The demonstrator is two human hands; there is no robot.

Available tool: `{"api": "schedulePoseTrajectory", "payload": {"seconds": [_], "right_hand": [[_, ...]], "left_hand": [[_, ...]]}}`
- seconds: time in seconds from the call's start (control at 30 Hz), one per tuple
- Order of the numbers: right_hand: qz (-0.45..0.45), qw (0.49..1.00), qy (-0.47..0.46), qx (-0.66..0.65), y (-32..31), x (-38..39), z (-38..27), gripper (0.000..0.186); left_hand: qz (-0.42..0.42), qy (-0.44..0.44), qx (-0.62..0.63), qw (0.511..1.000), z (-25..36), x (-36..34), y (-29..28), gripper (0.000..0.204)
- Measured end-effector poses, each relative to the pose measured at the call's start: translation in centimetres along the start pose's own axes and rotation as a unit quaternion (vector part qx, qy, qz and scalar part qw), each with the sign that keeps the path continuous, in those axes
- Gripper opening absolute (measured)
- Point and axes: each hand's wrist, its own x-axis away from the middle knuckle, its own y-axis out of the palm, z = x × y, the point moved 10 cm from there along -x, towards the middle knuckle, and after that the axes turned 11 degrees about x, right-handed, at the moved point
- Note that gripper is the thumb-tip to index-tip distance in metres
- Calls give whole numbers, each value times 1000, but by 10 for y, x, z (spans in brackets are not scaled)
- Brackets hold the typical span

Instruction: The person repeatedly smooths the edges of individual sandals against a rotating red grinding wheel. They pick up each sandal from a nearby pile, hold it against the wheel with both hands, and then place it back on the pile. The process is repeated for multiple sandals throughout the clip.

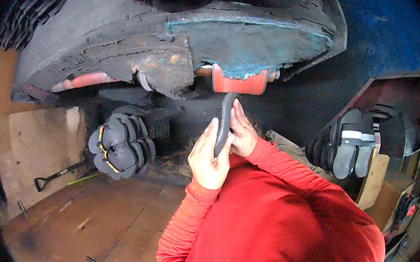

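1. Dark sole (223, 124): just below the red roller (241, 84), on edge, top end close up to it; can't tell if touching.
2. L hand (206, 156): below & a bit L of roller, fingers wrapped on sole's lower part, thumb across near the bottom end.
3. R hand (243, 138): directly below roller, fingers pressed along sole's R side, fingertips up near the top; thumb hidden.
4. Handling (my est.): light, prob. foam/rubber, bendy but firm enough to hold shape; not fragile, maybe slick if dusty.
5. Best hold: both long sides, mid to lower end, fingertips kept back from roller.
6. Nearby: slipper bundle (114, 132) well L of roller, strapped slippers (346, 153) well R & lower.
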Motion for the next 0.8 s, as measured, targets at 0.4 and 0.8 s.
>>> {"api": "schedulePoseTrajectory", "payload": {"seconds": [0.4, 0.8], "right_hand": [[-115, 500, 463, -723, 101, 40, 82, 69], [-126, 414, 550, -715, 105, 74, 98, 54]], "left_hand": [[-69, 28, -34, 997, 24, 11, -29, 54], [-170, -106, -45, 979, 4, -47, 37, 46]]}}
